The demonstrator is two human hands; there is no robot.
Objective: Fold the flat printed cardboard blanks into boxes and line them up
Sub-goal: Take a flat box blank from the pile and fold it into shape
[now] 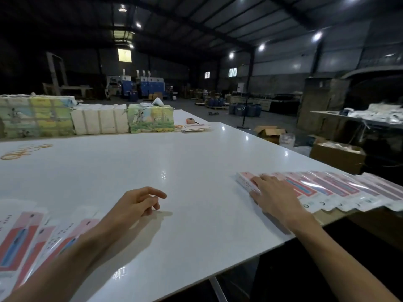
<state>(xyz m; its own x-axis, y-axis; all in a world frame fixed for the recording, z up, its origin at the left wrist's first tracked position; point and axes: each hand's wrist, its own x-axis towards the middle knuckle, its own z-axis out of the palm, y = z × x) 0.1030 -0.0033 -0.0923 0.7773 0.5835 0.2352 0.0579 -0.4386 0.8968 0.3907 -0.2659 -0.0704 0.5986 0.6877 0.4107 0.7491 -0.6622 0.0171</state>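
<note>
One row of pink boxes (327, 188), print blurred, ends under the flat right hand (274, 196); left hand (139, 203) hovers loosely curled, empty.

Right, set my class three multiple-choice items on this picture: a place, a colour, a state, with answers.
1. Where is the row of pink boxes?
A) the table's far side
B) near the table's right edge
C) on the floor
2. What colour is the table top?
A) green
B) black
C) white
3. What is the left hand doing?
A) holding nothing
B) gripping a blank
C) pressing the row
Answers: 1 B, it runs along that edge, the right hand on its end; 2 C, its glossy surface is white; 3 A, its curled fingers hold nothing.
</note>
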